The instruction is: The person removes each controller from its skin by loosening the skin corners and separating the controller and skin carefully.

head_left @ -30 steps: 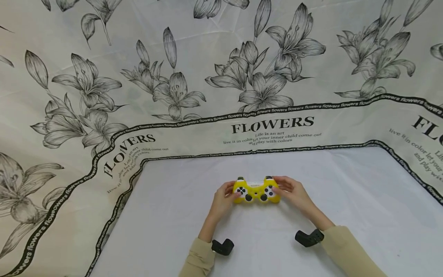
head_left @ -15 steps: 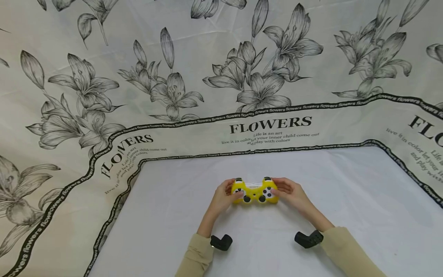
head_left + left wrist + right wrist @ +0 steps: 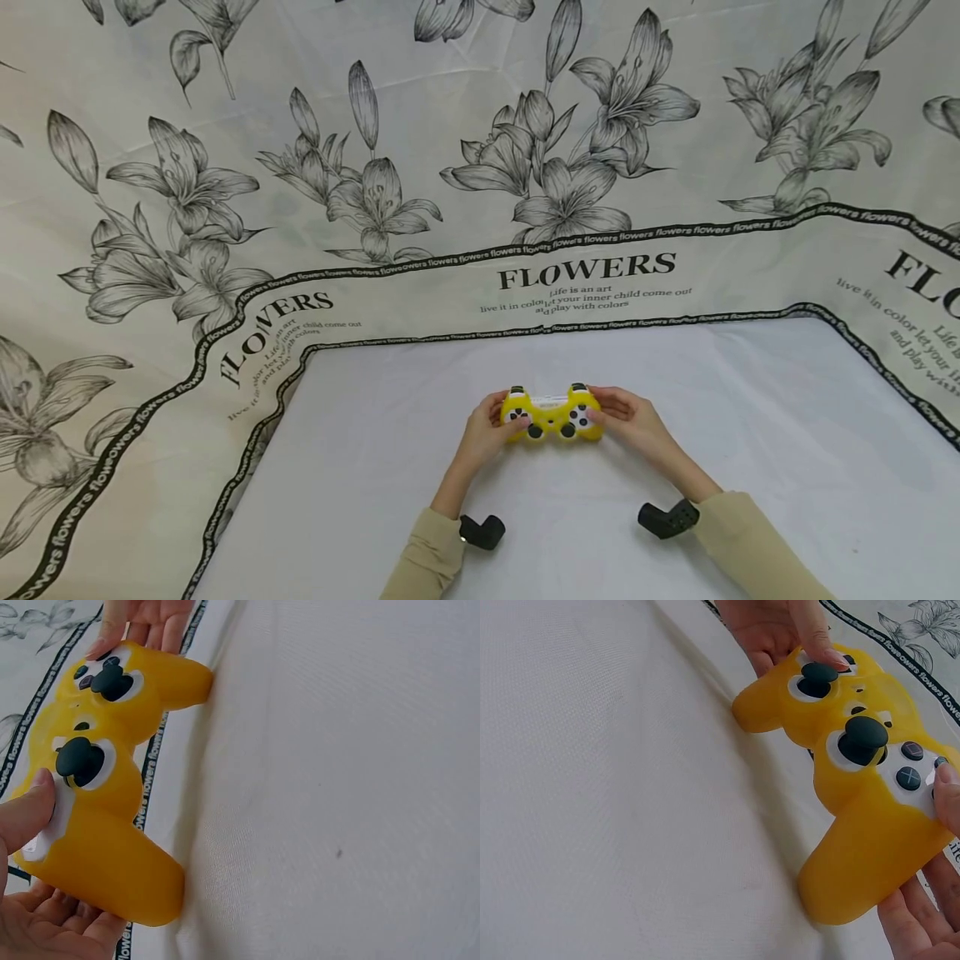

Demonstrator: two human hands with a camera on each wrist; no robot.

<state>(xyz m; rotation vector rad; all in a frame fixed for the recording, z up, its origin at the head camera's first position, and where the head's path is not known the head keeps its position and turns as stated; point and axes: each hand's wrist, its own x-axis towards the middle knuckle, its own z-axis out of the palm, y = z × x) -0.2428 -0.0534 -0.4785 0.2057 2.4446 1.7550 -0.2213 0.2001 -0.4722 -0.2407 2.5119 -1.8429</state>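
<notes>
Between both hands is a yellow game controller [image 3: 553,417] with white button panels and two dark thumbsticks, its button face turned up. My left hand [image 3: 483,433] grips its left end, the thumb over the directional pad and the fingers behind and underneath. At the other end my right hand [image 3: 632,421] holds it, the thumb on the round buttons. In the left wrist view the controller [image 3: 105,787] shows its grips pointing toward the near side. The right wrist view shows the controller [image 3: 862,780] with the right thumb at its button cluster; part of that hand is cut off.
A white cloth [image 3: 360,467] covers the table. Behind and to the sides hangs a fabric [image 3: 405,300] with lily drawings and "FLOWERS" lettering. Black devices [image 3: 482,532] sit at both wrists, by the beige sleeves [image 3: 757,542].
The left thumb shifts across the directional pad and lies a little differently on it. Both hands keep their grip, and the controller stays almost in place; the whole view drifts slightly.
</notes>
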